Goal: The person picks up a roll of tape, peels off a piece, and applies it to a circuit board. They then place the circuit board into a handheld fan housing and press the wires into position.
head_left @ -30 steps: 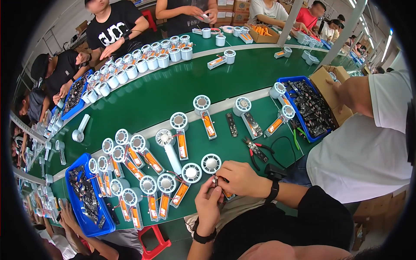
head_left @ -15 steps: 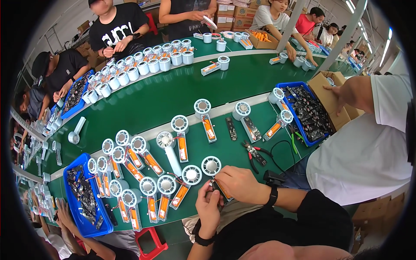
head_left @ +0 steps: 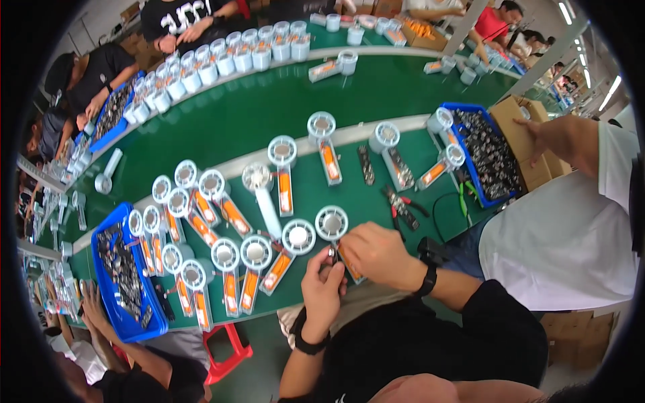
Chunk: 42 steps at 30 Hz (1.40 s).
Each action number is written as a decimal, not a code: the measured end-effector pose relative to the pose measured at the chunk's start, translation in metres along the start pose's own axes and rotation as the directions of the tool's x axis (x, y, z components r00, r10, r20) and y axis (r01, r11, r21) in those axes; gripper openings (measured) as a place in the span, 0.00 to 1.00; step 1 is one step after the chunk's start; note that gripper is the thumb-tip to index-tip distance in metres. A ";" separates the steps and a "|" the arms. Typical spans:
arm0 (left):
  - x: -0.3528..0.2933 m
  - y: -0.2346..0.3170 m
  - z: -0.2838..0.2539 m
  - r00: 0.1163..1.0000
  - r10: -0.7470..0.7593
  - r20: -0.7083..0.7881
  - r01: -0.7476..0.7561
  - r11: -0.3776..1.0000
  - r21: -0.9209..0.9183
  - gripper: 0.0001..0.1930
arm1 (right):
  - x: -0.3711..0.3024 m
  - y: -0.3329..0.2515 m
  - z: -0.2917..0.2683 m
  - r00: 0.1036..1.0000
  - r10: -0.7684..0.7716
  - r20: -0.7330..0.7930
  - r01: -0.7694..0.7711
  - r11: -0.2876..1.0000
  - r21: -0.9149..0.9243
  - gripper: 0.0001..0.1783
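At the near edge of the bench, my right hand (head_left: 384, 258) is closed over the handle of a light blue handheld fan (head_left: 332, 223). Its round grille faces up, and part of an orange battery (head_left: 351, 263) shows below my fingers. Pinched between my left thumb and fingers is a small dark part (head_left: 332, 254), perhaps a circuit board; my left hand (head_left: 321, 290) is right beside the fan's handle. The exact contact between part and fan is hidden by my fingers. Another open fan with an orange battery (head_left: 277, 272) lies just left.
Several open fans (head_left: 226, 254) cover the bench to the left, beside a blue tray (head_left: 163, 321) of dark boards. Pliers (head_left: 401, 209) and green-handled cutters (head_left: 462, 196) lie to the right, near another blue tray (head_left: 485, 201). A person in white (head_left: 557, 235) reaches into a carton (head_left: 514, 131).
The view has shifted, so the bench sits higher in the picture. Both my hands stay at the same fan, in nearly the same grips.
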State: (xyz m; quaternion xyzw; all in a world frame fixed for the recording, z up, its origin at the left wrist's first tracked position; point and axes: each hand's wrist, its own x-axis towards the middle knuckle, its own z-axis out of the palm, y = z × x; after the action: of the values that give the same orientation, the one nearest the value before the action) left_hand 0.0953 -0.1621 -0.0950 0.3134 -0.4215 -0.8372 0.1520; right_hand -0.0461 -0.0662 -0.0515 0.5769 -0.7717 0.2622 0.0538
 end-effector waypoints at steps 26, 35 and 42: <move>-0.004 0.007 0.005 0.996 0.057 -0.072 -0.059 0.998 -0.027 0.15 | -0.014 -0.002 -0.006 0.960 0.266 0.092 -0.278 0.855 0.437 0.14; 0.003 0.005 0.022 0.986 0.135 -0.098 -0.114 0.974 0.197 0.14 | -0.019 0.003 0.007 0.894 0.427 0.135 -0.411 0.662 0.627 0.11; 0.005 0.014 0.024 0.997 0.072 -0.035 -0.060 0.958 0.279 0.18 | -0.017 0.011 0.006 0.797 0.488 0.354 -0.582 0.466 0.667 0.13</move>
State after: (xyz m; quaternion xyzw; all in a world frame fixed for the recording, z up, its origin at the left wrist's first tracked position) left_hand 0.0760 -0.1581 -0.0752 0.3362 -0.5415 -0.7570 0.1440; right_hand -0.0490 -0.0520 -0.0665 0.2882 -0.7351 0.5254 -0.3171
